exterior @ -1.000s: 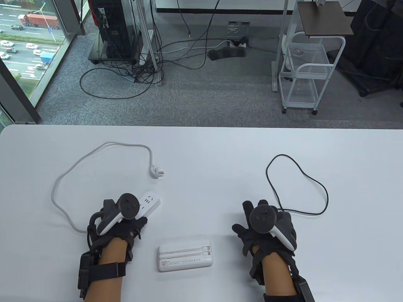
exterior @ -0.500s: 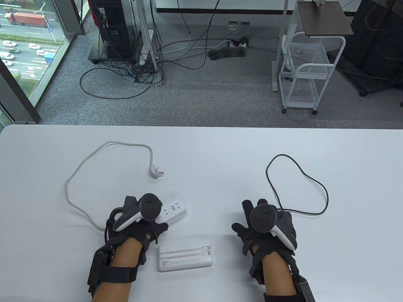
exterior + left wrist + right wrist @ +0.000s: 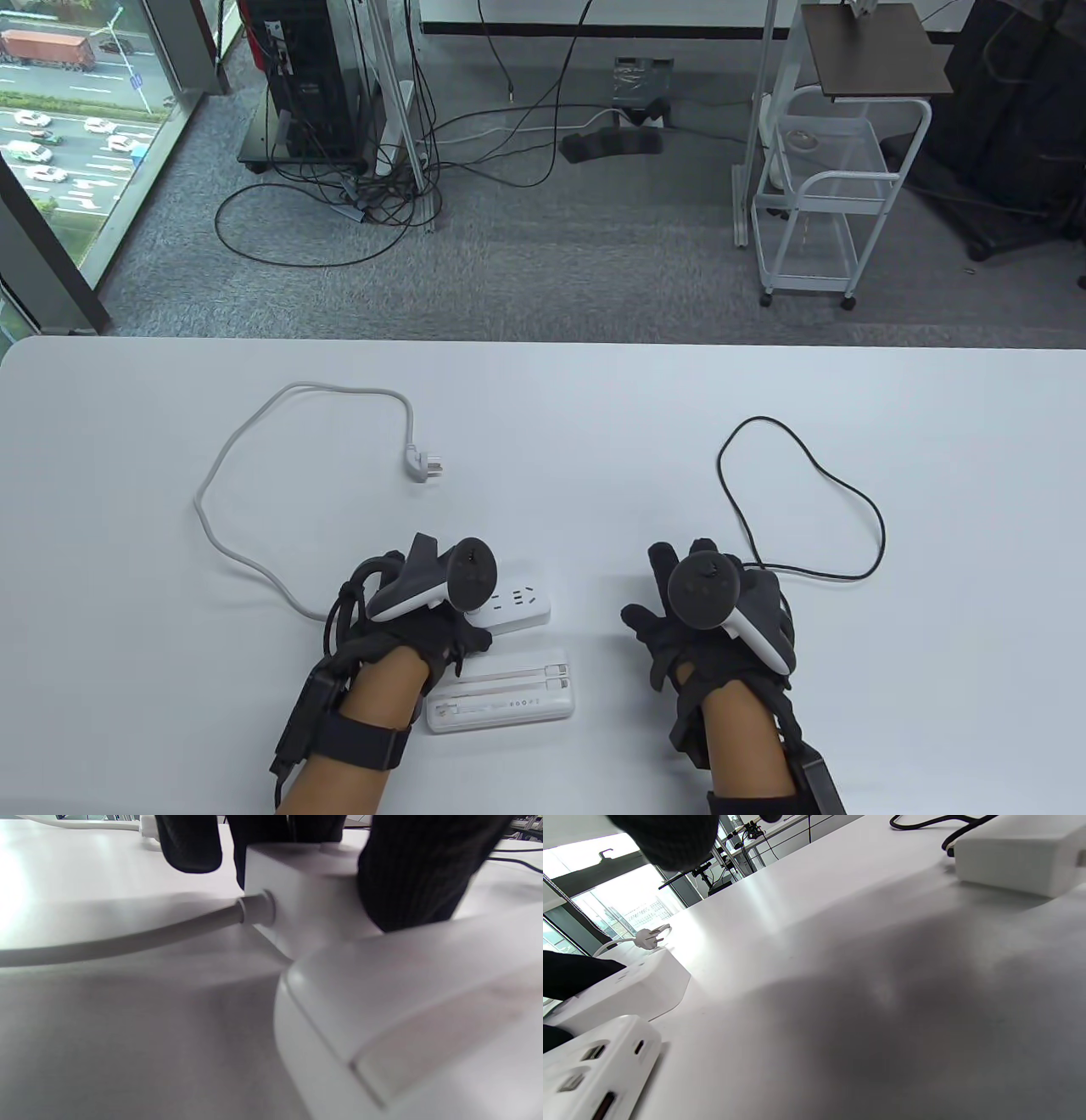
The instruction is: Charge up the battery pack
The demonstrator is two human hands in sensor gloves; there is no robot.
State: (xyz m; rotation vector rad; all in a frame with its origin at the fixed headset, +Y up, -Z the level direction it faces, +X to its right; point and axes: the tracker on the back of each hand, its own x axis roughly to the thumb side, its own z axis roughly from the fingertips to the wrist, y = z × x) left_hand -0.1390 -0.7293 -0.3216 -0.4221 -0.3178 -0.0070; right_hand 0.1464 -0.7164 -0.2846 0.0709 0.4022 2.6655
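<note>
The white battery pack (image 3: pixel 501 692) lies flat near the table's front edge. My left hand (image 3: pixel 424 615) grips the cord end of a white power strip (image 3: pixel 519 604), which lies just behind the pack. In the left wrist view my fingers (image 3: pixel 407 878) clamp the strip (image 3: pixel 297 891) where its grey cord (image 3: pixel 127 938) enters, with the pack (image 3: pixel 424 1027) close in front. My right hand (image 3: pixel 691 615) is open with fingers spread, palm down, to the right of the pack. A white charger block (image 3: pixel 1018 861) with a black cable (image 3: pixel 797 501) lies beside that hand.
The strip's grey cord (image 3: pixel 280 441) loops across the left of the table and ends in a loose plug (image 3: pixel 424 465). The black cable loops behind my right hand. The pack's ports (image 3: pixel 594 1056) face the right hand. Beyond the table's far edge are floor cables and a white trolley (image 3: pixel 814 204).
My left hand has slid the power strip rightward and slightly nearer, to just behind the battery pack, dragging the grey cord with it. My right hand has barely moved.
</note>
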